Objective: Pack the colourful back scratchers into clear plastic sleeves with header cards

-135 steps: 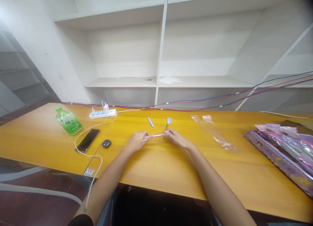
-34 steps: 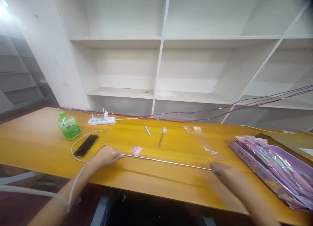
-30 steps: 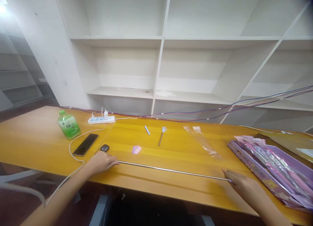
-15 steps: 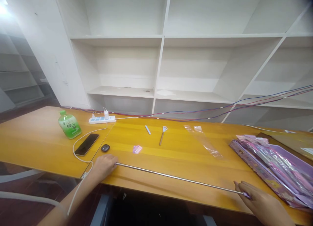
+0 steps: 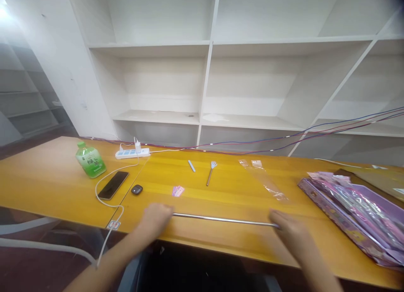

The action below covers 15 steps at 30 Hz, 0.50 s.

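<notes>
Metal rod (image 5: 222,219) held over the bench (image 5: 230,199)
One end is enclosed by the curled left hand (image 5: 156,219), the other by the curled right hand (image 5: 291,232); through a slip of either grip, it could be dropped.

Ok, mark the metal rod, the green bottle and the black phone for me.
Metal rod (image 5: 221,219): head view, middle of its shaft.
Green bottle (image 5: 91,160): head view, its label.
Black phone (image 5: 113,185): head view, middle of its screen.

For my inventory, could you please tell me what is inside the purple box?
Plastic-wrapped pink items lie in the purple box; anything beneath them is covered and cannot be seen.
</notes>
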Each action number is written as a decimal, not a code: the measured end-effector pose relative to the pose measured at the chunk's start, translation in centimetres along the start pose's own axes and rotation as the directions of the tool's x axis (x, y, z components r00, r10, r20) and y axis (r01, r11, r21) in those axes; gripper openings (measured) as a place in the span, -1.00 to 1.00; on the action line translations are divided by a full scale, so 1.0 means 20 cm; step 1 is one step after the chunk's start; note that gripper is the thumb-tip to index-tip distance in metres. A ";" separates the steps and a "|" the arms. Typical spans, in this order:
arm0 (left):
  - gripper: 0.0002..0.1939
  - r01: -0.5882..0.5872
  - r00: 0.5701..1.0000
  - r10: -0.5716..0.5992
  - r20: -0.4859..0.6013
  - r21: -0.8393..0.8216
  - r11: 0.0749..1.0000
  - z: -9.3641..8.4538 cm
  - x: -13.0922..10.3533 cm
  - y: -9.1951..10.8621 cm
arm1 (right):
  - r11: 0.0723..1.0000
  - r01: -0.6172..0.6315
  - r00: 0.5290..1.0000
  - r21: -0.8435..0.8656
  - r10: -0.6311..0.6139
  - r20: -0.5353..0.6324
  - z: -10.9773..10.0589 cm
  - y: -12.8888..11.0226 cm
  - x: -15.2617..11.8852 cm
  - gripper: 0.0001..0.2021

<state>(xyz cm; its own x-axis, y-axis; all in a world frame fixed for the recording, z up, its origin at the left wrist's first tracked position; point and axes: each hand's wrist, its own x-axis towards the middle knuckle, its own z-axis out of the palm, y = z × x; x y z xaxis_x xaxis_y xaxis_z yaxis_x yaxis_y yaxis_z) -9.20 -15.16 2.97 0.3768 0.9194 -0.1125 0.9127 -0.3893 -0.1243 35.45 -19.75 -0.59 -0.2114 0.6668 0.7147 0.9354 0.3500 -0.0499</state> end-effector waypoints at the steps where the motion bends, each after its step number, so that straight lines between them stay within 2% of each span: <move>1: -0.75 -0.017 1.000 0.016 -0.003 -0.033 0.999 -0.02 0.03 0.13 | 0.994 0.102 0.994 0.026 -0.101 -0.035 0.06 -0.17 0.07 -0.68; 3: -0.75 -0.085 0.996 0.087 0.011 -0.118 0.989 -0.06 0.09 0.34 | 0.982 0.188 0.980 0.005 -0.187 -0.069 0.17 -0.48 0.19 -0.67; 4: -0.73 -0.068 0.998 0.067 -0.009 -0.131 0.989 -0.08 0.11 0.41 | 0.991 0.127 0.989 -0.038 -0.129 -0.072 0.21 -0.61 0.22 -0.66; 6: -0.73 -0.124 0.992 0.120 -0.033 -0.157 0.980 -0.09 0.13 0.48 | 0.988 0.141 0.990 -0.055 -0.142 -0.021 0.26 -0.75 0.25 -0.68; 8: -0.74 -0.145 0.989 0.142 -0.033 -0.126 0.981 -0.09 0.12 0.47 | 0.987 0.151 0.988 -0.050 -0.150 0.032 0.28 -0.78 0.23 -0.68; 11: -0.74 -0.171 0.985 0.171 -0.007 -0.064 0.983 -0.09 0.11 0.42 | 0.993 0.115 0.978 -0.029 -0.108 0.179 0.30 -0.73 0.18 -0.71; 13: -0.73 -0.183 0.983 0.184 0.008 -0.048 0.982 -0.09 0.11 0.42 | 0.998 0.055 0.940 -0.025 -0.043 0.339 0.30 -0.72 0.17 -0.75; 15: -0.73 -0.200 0.979 0.202 0.027 -0.044 0.979 -0.09 0.12 0.43 | 1.000 -0.006 0.870 -0.029 0.020 0.493 0.28 -0.73 0.19 -0.79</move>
<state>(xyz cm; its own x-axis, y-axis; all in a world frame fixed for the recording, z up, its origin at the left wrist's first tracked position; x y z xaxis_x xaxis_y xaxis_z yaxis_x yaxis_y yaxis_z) -0.19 -16.16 3.44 0.5488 0.8202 -0.1616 0.8247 -0.5628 -0.0558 19.41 -18.74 -1.08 -0.3050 0.9113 0.2767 0.9446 0.3265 -0.0338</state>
